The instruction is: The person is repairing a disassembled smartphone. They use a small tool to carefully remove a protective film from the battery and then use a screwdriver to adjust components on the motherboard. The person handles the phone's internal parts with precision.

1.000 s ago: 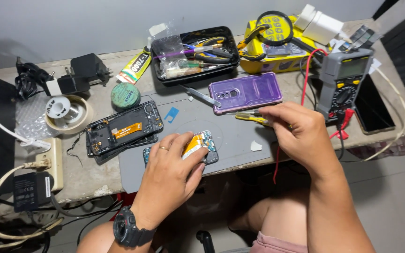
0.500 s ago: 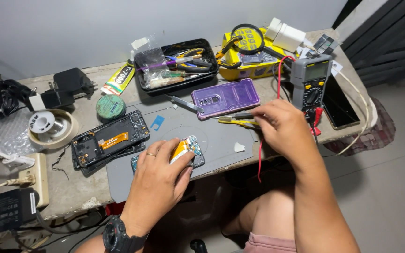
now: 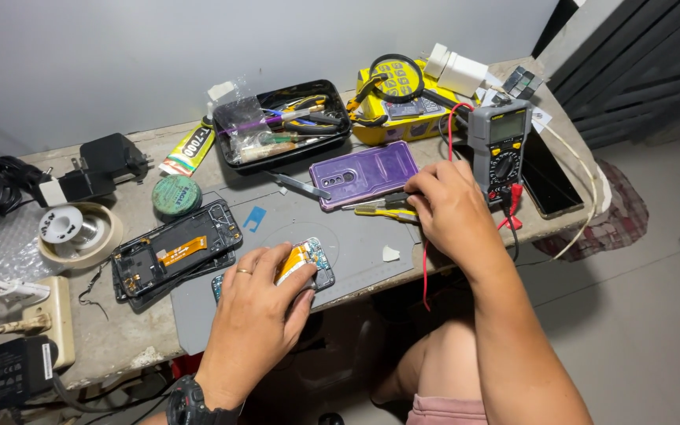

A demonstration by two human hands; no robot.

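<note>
In the head view, a flat grey work mat [image 3: 356,244] of smooth rubbery material lies on the rough, worn counter [image 3: 120,338], and serves here as the landmark. At the mat's near edge the left hand [image 3: 257,311], wearing a ring and a dark wristwatch, presses down over a small circuit board [image 3: 308,264] with an orange flex strip and blue-green surface; fingers and thumb curl closed around the board's edges, pinning it to the mat. At the mat's right edge the right hand [image 3: 450,208] rests with fingers bent together over a thin yellow-handled tool [image 3: 375,211]; whether it actually grips the tool cannot be told. A thin red wire [image 3: 426,267] hangs below this hand.

On the mat's far side lies a glossy purple phone back cover [image 3: 367,173], rectangular with rounded corners. On the mat's left edge sits an opened black phone frame [image 3: 175,256] with an orange ribbon inside. Right of the mat stands a grey boxy multimeter [image 3: 499,145] with a round dial. Beyond the mat sits a shiny black oblong tray [image 3: 281,130] filled with slender tools, and to the mat's far left a round green tin [image 3: 175,194].
</note>
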